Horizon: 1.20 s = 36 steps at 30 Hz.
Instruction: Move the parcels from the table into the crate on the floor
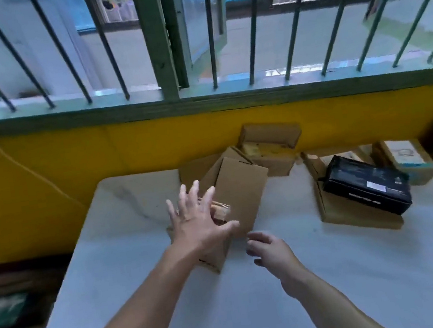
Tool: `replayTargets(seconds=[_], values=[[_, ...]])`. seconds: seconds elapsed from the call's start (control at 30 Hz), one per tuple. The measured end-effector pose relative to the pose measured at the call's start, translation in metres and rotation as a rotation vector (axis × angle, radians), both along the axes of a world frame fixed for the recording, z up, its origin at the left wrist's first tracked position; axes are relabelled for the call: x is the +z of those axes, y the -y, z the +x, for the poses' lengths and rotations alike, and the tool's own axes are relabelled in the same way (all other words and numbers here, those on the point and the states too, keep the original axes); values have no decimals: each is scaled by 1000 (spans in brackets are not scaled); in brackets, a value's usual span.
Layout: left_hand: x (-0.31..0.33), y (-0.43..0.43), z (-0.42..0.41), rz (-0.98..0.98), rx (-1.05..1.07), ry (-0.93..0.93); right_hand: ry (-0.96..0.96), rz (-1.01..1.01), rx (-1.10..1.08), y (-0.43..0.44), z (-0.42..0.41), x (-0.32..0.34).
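Parcels lie in a cluster on the white table [172, 295]. The nearest parcel [238, 191], brown cardboard, sits tilted at centre frame. An open carton [272, 150] stands behind it by the yellow wall, and a black box [365, 184] rests on a flat carton [356, 216] at right. At lower left the floor shows only blurred dark shapes, so I cannot place the crate for certain.

The likeliest slip is with the nearest parcel. It leans rather than sitting square, and one end looks open, so a one-sided grab from above could tip it or spill what is inside. It may be two cartons leaning together, in which case lifting one would topple the other. The reach down to the floor is also half-blind.

The left hand [198, 219] is spread wide, fingers fanned over the parcel's near end — whether it is touching I cannot tell. The right hand [270, 248] hangs just beside the parcel's lower corner, fingers loosely curled — holding nothing.
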<state>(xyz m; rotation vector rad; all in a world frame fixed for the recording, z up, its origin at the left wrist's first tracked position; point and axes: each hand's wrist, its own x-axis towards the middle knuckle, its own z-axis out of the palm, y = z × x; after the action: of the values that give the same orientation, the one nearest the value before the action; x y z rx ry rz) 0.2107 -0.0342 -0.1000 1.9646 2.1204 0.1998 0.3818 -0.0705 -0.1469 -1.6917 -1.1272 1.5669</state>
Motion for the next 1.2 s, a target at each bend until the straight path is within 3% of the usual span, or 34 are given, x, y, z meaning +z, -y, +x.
replayTargets(seconds=[0.1,0.27,0.33,0.43,0.6,0.67,0.8,0.87,0.93,1.0,1.07,1.2], values=[[-14,5,-9,-159,97,-18,-12,-2,59,-5,-1,-8],[-12,12,-14,-47,217,97,-24,-19,73,-4,8,-17],[-5,18,-24,-32,393,369,-46,-1,51,-5,12,-17],[4,31,-39,-65,615,1074,-152,65,-14,-8,12,-7],[2,52,-52,-143,609,1368,-396,78,-13,-20,2,31],[-2,58,-50,-100,479,1502,-437,19,-29,-27,-1,44],[-2,66,-44,-1,154,1620,-561,-19,-115,-28,1,55],[2,63,-45,-70,247,1591,-659,76,-163,-24,2,54],[9,60,-45,-273,374,1583,-667,191,-136,-17,1,51],[13,59,-44,-385,350,1574,-641,284,-99,-11,2,48],[14,61,-41,-293,249,1596,-673,275,-60,-8,6,50],[10,66,-30,85,69,1654,-593,88,151,-10,17,62]])
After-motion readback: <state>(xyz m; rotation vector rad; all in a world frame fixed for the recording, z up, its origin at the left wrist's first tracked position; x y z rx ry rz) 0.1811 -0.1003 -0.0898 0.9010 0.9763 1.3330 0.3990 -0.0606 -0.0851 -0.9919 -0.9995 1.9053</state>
